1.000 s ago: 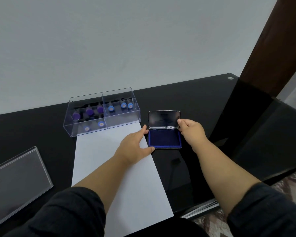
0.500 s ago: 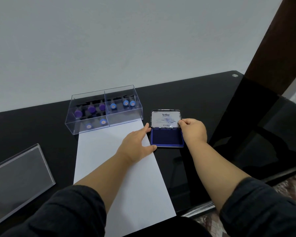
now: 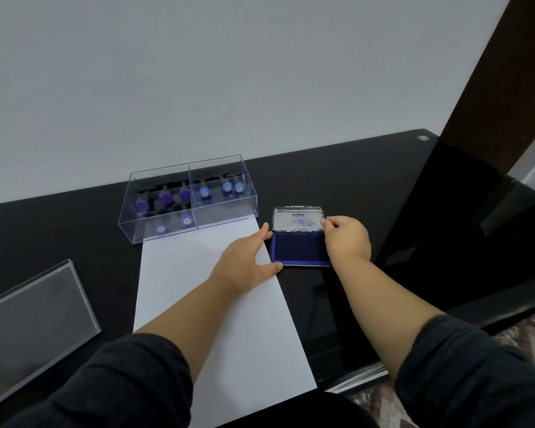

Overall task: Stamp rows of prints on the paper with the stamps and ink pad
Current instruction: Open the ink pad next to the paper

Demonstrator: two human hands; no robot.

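Ink pad [image 3: 301,248] open between both hands: right hand [image 3: 348,239] fingers pinching its raised lid [image 3: 297,220], left hand [image 3: 244,261] flat on paper [image 3: 179,273]; stamps [image 3: 183,196] beyond, nearer left.

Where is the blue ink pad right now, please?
The open blue ink pad lies on the black table, just right of the white paper, between both hands.

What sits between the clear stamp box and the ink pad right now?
In the head view, only bare black table separates the clear stamp box from the ink pad. The paper's far right corner and the left hand's fingertip reach just below that gap.
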